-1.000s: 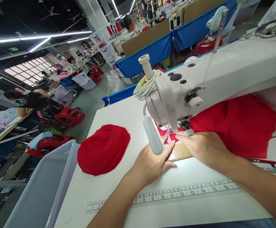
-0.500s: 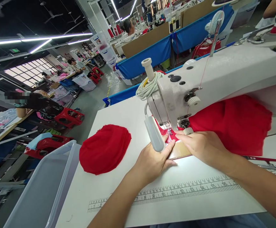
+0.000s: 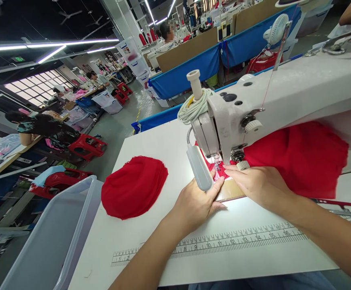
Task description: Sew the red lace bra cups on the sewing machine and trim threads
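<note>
My left hand [image 3: 193, 203] lies flat at the sewing machine [image 3: 284, 88], thumb spread and fingertips on a small piece of red fabric [image 3: 222, 172] under the presser foot [image 3: 217, 164]. Some of those fingers are hidden behind a grey lamp [image 3: 199, 168]. From the right, my right hand [image 3: 263, 183] reaches in with outstretched fingers, their tips resting on the same fabric. A larger spread of red cloth [image 3: 299, 161] lies beyond it, under the machine arm. Left of my hands sits a stack of rounded red fabric pieces [image 3: 135, 187].
A printed ruler scale [image 3: 220, 243] runs along the white table [image 3: 127, 237] near its front edge. An open grey plastic bin [image 3: 51, 237] stands against the left side. Behind the table are blue cloth panels [image 3: 187, 72], a small fan [image 3: 276, 30], red stools [image 3: 87, 150] and seated people.
The view has shifted slightly, so the machine head appears a little further right. Both hands stay at nearly the same place on the fabric.
</note>
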The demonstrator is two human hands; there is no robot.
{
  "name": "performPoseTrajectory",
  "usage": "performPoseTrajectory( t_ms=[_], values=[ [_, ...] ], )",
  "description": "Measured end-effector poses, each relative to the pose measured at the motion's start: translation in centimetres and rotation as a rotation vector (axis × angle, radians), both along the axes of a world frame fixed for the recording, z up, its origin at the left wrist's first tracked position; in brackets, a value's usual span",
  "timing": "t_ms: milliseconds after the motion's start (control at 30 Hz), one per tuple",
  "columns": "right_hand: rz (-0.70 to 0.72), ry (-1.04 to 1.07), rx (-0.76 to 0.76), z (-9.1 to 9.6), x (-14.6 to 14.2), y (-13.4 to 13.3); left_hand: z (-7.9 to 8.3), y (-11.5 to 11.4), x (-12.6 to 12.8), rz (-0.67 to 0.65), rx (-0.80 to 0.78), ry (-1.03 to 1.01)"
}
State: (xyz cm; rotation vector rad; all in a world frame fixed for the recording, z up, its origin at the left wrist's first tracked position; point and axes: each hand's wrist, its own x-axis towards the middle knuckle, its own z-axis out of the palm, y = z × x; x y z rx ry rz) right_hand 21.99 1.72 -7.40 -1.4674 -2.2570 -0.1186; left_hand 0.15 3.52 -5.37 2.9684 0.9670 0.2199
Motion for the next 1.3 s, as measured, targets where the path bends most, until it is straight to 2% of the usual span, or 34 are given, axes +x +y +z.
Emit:
performPoseTrajectory(
  t_ms=[367,467,600,667,867,1300],
  values=[
    [-0.004,0.027,-0.026,-0.4,0.0,0.0,-0.1,0.0,0.0,0.015,0.011,0.008],
    [-0.04,0.169,-0.07,0.0,0.1,0.1,-0.3,0.0,0.0,0.013,0.011,0.005],
    [-0.135,0.526,-0.269,1.6,0.2,0.4,-0.4,0.2,0.0,0.004,0.0,-0.006],
    [-0.16,0.619,-0.292,2.2,0.3,0.7,-0.5,0.2,-0.1,0.001,-0.009,-0.014],
    [-0.181,0.567,-0.197,2.1,0.4,1.5,-0.5,0.2,-0.1,-0.011,0.0,-0.034],
    [-0.18,0.606,-0.178,1.7,0.3,1.4,-0.4,0.0,-0.2,-0.029,0.015,-0.029]
  ],
)
